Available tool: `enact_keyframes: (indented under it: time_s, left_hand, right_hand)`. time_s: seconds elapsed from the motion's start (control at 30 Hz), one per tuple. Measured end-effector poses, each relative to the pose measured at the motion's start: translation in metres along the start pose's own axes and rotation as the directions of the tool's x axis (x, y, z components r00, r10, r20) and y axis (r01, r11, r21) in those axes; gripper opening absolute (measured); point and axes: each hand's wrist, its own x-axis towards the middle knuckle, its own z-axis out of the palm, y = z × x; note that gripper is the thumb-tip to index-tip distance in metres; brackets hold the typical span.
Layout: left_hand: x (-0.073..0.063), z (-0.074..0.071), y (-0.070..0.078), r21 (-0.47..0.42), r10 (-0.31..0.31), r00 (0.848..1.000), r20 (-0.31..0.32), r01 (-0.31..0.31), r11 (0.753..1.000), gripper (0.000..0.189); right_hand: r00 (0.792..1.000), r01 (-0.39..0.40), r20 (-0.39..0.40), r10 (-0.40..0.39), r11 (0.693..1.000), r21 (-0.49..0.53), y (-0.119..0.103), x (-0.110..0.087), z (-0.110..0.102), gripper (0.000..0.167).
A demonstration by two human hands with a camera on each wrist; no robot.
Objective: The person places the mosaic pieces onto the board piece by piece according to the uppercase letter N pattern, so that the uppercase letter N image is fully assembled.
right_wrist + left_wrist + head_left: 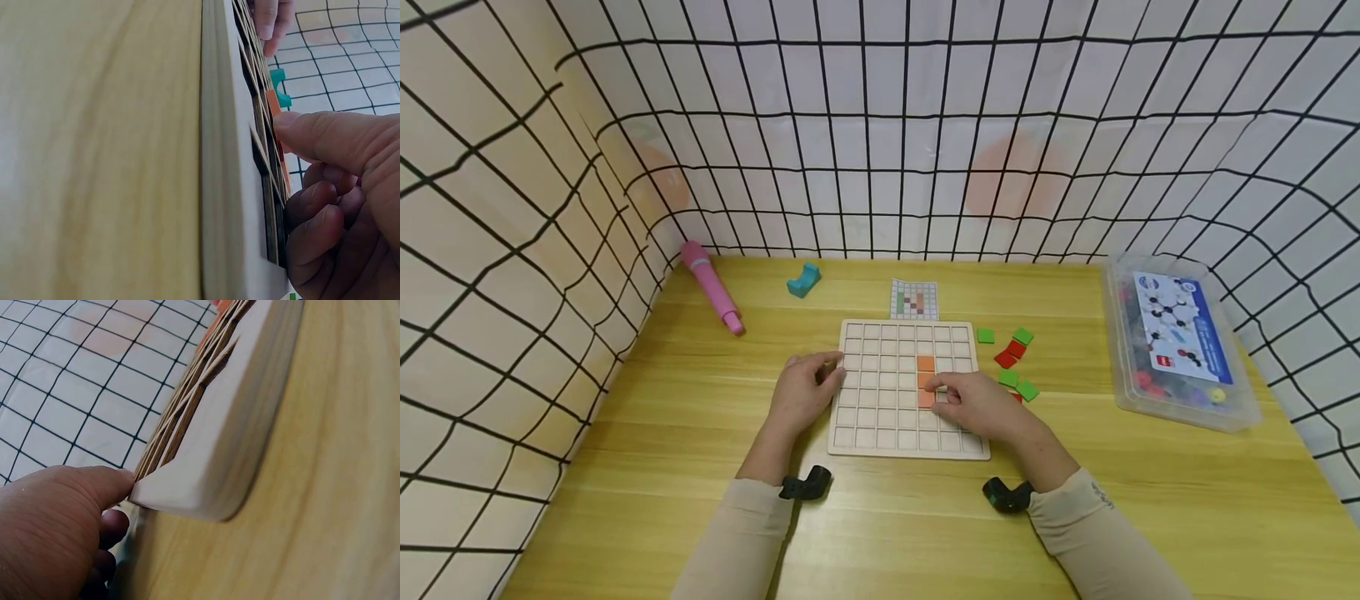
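Observation:
A pale wooden grid board (865, 447) lies flat on the table. Orange square tiles (926, 363) fill three cells of one column, right of its middle. My right hand (981, 402) pinches the nearest orange tile (927, 399) between thumb and index finger, low over its cell. The right wrist view has the thumb (319, 132) on orange, with the other fingers curled below and the index tip hidden. My left hand (801, 390) holds the board's left edge by thumb and fingertips. In the left wrist view, the thumb (109, 485) meets the board's corner.
Loose green tiles (986, 336) and red tiles (1006, 360) lie right of the board. Behind it is a pattern card (914, 300). A pink microphone-like object (713, 287) and a teal curved block (803, 281) lie back left; a clear lidded box (1180, 342) stands right. Black wire mesh surrounds the table.

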Motion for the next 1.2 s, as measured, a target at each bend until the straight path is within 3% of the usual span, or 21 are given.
enact_keyframes:
  time_s: [0.6, 0.87, 1.2]
  left_hand:
    - [-0.001, -0.001, 0.001, -0.005, 0.010, 1.000, -0.002, -0.010, 1.000, 0.030]
    - [-0.001, -0.001, 0.002, 0.002, 0.007, 1.000, -0.001, -0.007, 1.000, 0.031]
    - [0.000, 0.000, 0.001, 0.006, 0.001, 1.000, 0.000, -0.001, 1.000, 0.032]
  right_hand:
    - [1.000, -0.012, -0.001, 0.012, 0.999, 0.036, 0.001, -0.001, -0.001, 0.027]
    - [0.998, -0.049, -0.029, 0.052, 0.995, 0.090, 0.007, -0.011, -0.018, 0.032]
    - [0.992, -0.102, -0.072, 0.104, 0.994, 0.035, 0.034, -0.029, -0.039, 0.039]
